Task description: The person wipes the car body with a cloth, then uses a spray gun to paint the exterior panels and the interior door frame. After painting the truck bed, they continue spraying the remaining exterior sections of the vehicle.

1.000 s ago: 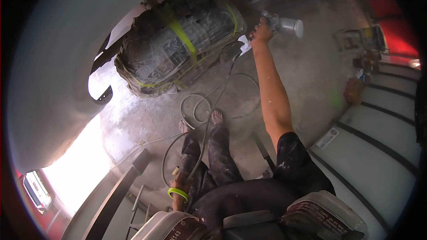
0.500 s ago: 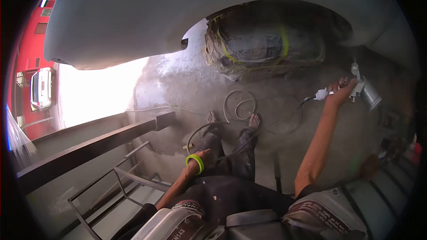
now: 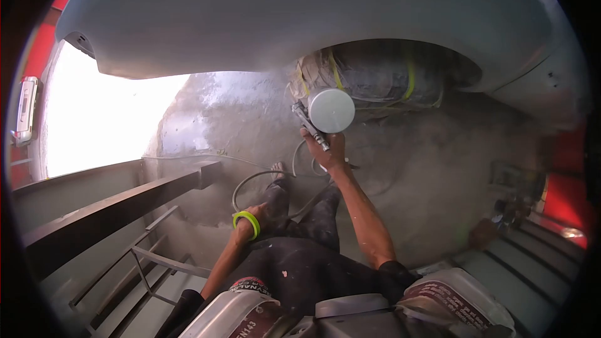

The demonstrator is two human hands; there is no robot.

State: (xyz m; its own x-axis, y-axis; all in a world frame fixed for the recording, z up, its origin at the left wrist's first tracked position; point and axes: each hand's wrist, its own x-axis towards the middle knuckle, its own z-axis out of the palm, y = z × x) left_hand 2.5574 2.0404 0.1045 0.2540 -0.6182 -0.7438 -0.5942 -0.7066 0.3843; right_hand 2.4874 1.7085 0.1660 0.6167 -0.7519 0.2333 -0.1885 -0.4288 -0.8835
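My right hand (image 3: 333, 151) is wrapped round the handle of a spray gun (image 3: 303, 116) in front of the covered wheel. The gun's round cup (image 3: 332, 111) faces up at me and hides part of the wheel cover. Above it spreads a grey car body panel (image 3: 250, 19) with a wheel arch. My left hand (image 3: 258, 214), with a bright green band (image 3: 253, 225) at the wrist, is low by my thigh. Its fingers look curled around the air hose (image 3: 241, 186), which loops over the floor towards the gun.
The wheel (image 3: 375, 75) is wrapped in plastic and yellow tape. A metal beam (image 3: 125, 203) and a metal frame (image 3: 144, 269) stand at the left. Slatted metal (image 3: 519, 275) lies at lower right. Respirator cartridges (image 3: 250, 313) fill the bottom edge; haze hangs around.
My right hand has swung the spray gun from the far right to the middle, turning its cup towards me. My view has shifted right; my left hand stays by my thigh.
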